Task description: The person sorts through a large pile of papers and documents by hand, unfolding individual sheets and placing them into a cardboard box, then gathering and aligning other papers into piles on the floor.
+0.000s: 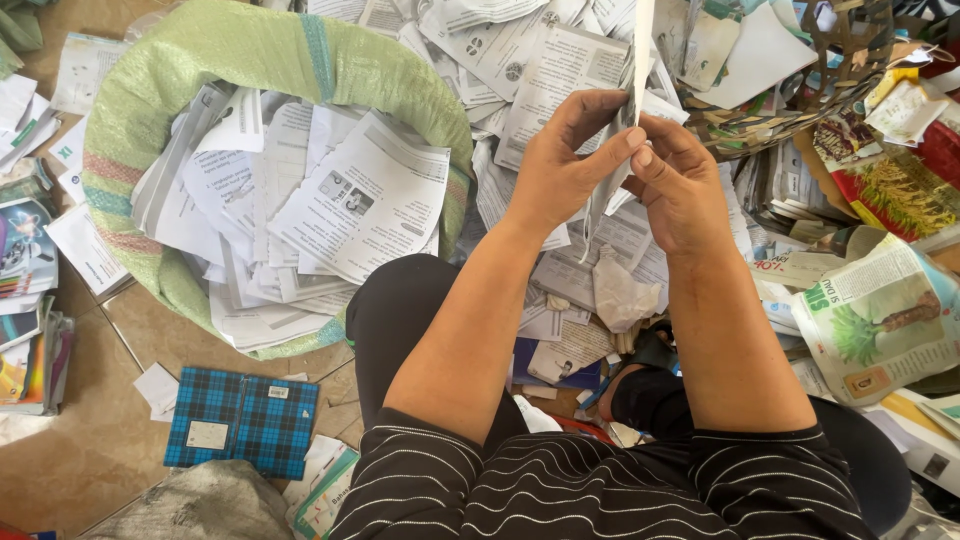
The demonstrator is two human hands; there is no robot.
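From the head camera, thin white printed sheets fill a woven green sack (250,60) and spill loosely over the tiled floor (80,450); a blue checked notebook (240,420) lies flat beside it. A folded paper (640,50), seen edge-on and upright, rises between both hands. The left hand (560,165) and right hand (680,190) pinch its lower part, fingertips touching.

Matt printed paper sheets (350,200) fill a coarse woven green plastic sack (250,50) on a glossy tiled floor (90,440).
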